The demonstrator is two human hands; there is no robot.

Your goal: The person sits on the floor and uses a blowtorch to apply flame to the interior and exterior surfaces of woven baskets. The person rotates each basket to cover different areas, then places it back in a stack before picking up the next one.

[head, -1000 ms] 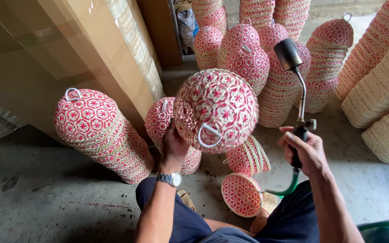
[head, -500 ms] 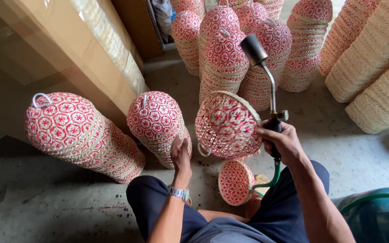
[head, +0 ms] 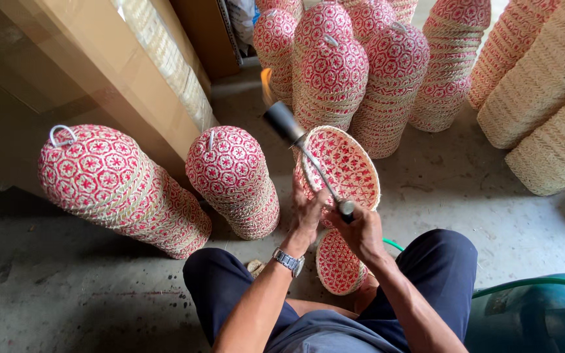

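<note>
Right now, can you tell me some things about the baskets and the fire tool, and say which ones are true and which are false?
1. The right hand holds a torch with a small flame at its tip. True.
2. The left hand holds a blue plastic bucket. False: it holds a red-and-white woven basket, open side facing the camera.
3. The person wears a wristwatch on the left wrist. True.
4. All the stacked baskets are red. False: plain straw-coloured stacks stand at the right.
5. Another small basket rests between the person's legs. True.
</note>
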